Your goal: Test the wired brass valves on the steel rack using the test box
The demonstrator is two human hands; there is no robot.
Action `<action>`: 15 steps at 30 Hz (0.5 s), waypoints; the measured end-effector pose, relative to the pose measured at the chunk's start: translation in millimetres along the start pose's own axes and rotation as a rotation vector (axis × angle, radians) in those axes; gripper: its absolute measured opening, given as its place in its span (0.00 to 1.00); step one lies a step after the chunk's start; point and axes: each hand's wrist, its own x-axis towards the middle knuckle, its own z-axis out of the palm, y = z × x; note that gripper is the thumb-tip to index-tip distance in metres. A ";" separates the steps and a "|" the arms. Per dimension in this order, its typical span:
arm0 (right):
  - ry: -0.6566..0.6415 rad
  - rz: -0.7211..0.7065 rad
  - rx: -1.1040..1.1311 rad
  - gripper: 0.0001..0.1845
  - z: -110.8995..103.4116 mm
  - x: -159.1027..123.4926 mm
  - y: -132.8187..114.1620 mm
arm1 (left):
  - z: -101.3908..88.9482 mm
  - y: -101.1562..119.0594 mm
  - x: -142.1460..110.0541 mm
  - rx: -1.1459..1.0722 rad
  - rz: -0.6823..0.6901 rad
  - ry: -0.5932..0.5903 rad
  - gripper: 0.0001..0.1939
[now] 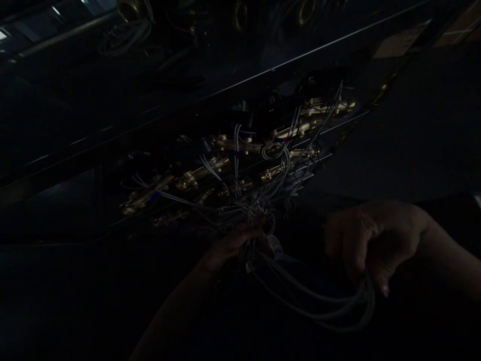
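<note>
Dim light leaves much of the head view dark. Near the lower middle, my left hand (242,238) is closed around a bundle of thin grey cables (313,296). The bundle runs on to the right in a loose loop. At the loop's far end, my right hand (376,238) pinches the cables between thumb and fingers, slightly smeared by motion. Just beyond my left hand lies a tangle of thin wires (259,200). Behind it, several brass valve-like fittings (199,173) have pale cables attached, some with blue or red bands.
A long dark panel with a bright edge (319,47) slants across the view above the fittings. More brass rings (306,11) and a coil of cable (131,37) sit at the top. A brown box-like piece (400,42) lies at the upper right.
</note>
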 end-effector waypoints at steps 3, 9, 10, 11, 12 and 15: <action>-0.073 0.020 0.020 0.15 8.2 30.6 -3.3 | 8.2 12.1 10.8 0.093 0.142 0.093 0.21; 0.466 0.450 -0.518 0.10 20.4 79.3 18.1 | 20.9 18.9 14.2 0.085 0.150 -0.007 0.23; 0.501 0.432 -0.502 0.10 18.8 79.5 21.8 | 23.5 17.0 12.4 0.059 0.130 -0.071 0.24; 0.513 0.393 -0.454 0.10 16.4 77.5 24.9 | 26.3 14.7 10.4 0.031 0.116 -0.116 0.25; 0.497 0.343 -0.380 0.13 13.4 73.7 27.7 | 29.1 12.6 8.3 0.002 0.109 -0.128 0.25; 0.368 0.192 -0.076 0.23 4.7 54.9 36.6 | 34.9 7.8 2.6 -0.077 0.101 -0.024 0.23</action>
